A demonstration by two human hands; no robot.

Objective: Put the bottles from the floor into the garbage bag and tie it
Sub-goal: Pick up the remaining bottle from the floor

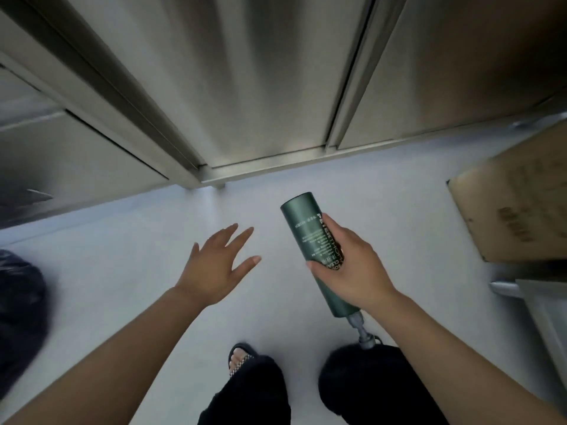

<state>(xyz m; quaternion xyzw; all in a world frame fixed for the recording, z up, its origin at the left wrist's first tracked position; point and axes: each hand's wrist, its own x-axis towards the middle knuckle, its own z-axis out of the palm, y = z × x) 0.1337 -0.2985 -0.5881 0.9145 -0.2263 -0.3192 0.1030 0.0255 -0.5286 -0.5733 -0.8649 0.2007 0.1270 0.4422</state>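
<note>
A dark green pump bottle [302, 223] with pale lettering is held above the floor, its flat base pointing away from me and its grey pump head near my right knee. My right hand [352, 265] is wrapped around its middle. My left hand [214, 266] hovers to the left of the bottle with fingers spread and nothing in it. A black garbage bag [18, 311] shows blurred at the left edge, well apart from both hands.
Stainless steel cabinet doors [245, 87] stand straight ahead, down to the pale grey floor [122, 256]. A cardboard box [515, 210] sits at the right, with a metal edge [521, 289] below it. My sandalled foot [241, 360] and black trousers are at the bottom.
</note>
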